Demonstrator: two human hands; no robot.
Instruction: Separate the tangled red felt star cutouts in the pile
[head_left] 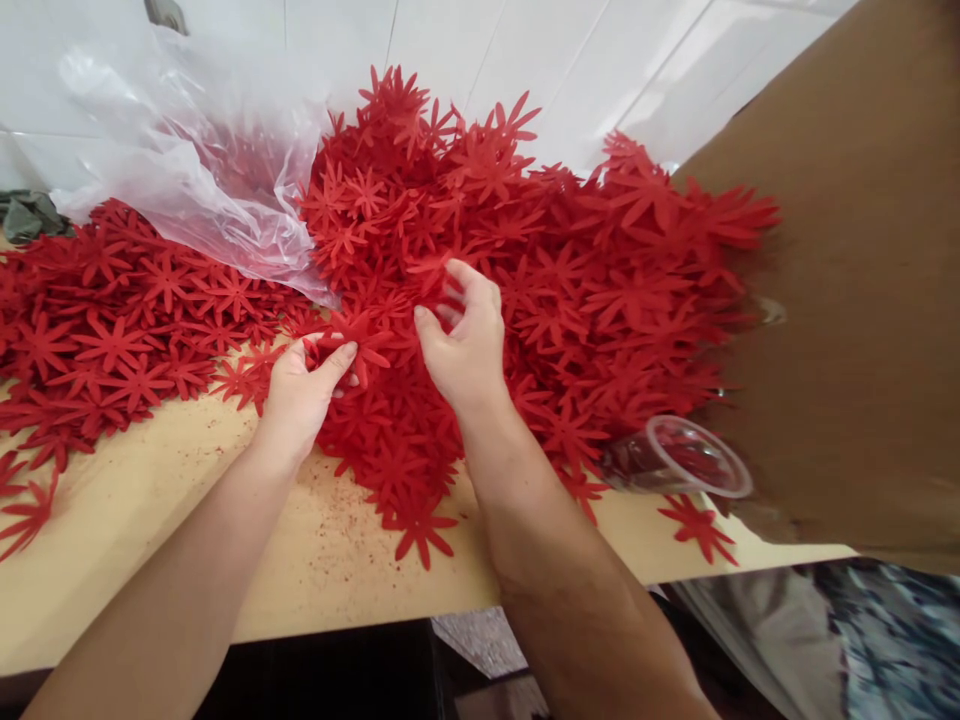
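The left hand (304, 385) pinches one red flower cutout (358, 340) between thumb and fingers, its grip clamped on the petals nearest the palm, so the piece juts out toward about 2 o'clock from the knuckles, pointing at the other hand. The right hand (466, 335) sits just beside it at 3 o'clock, fingers curled together on the petals at the top of the red flower heap (540, 270); how many pieces that grip holds cannot be told, since the fingertips are buried among overlapping petals. The two hands are near but not touching, with the held cutout bridging most of the gap. The heap rises from the hands toward 12 and 2 o'clock, thick and tangled, so there is little free room that way. At 10 o'clock a clear plastic bag (202, 170) lies over the pile, and a flatter spread of flowers (105, 340) covers the counter at 9 o'clock. At 4 o'clock a clear plastic cup (686, 458) lies tipped on its side, its mouth toward the viewer, against a brown cardboard sheet (862, 300) that walls off the whole 3 o'clock side. The only bare stretch is the wooden counter (150, 510) at 6 to 7 o'clock, between the forearms and the near edge, speckled with red crumbs.
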